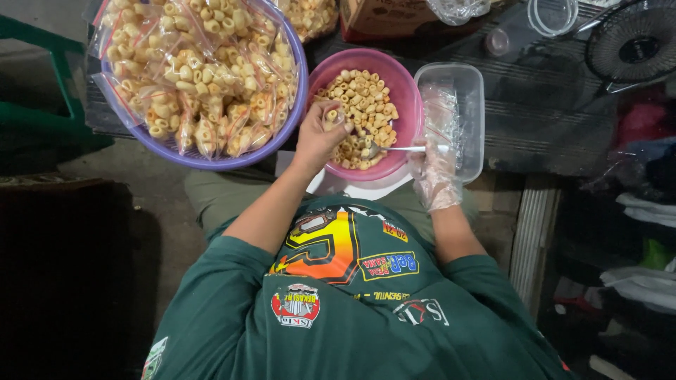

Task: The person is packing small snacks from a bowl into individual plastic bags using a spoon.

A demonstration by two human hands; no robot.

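The left hand (318,137) is bare and closed around a small clear bag (331,117) with a few tube-shaped snacks in it, held over the 9 o'clock rim of the pink bowl (408,95). The right hand (435,176), in a thin clear plastic glove, grips the handle of a metal spoon (394,148) whose bowl lies among the pale tube-shaped snacks (360,105) at about 6 o'clock inside the pink bowl. At 3 o'clock from the pink bowl, touching its side, stands a clear rectangular container (468,81) with a stack of empty plastic bags in it. At 9 o'clock, a large purple basin (211,160) is heaped with filled, sealed snack bags (197,67). Farther out, at 1 o'clock, a dark worktop (535,84) carries a round clear lid (553,15), and a black fan (634,46) sits at the 2 o'clock corner.
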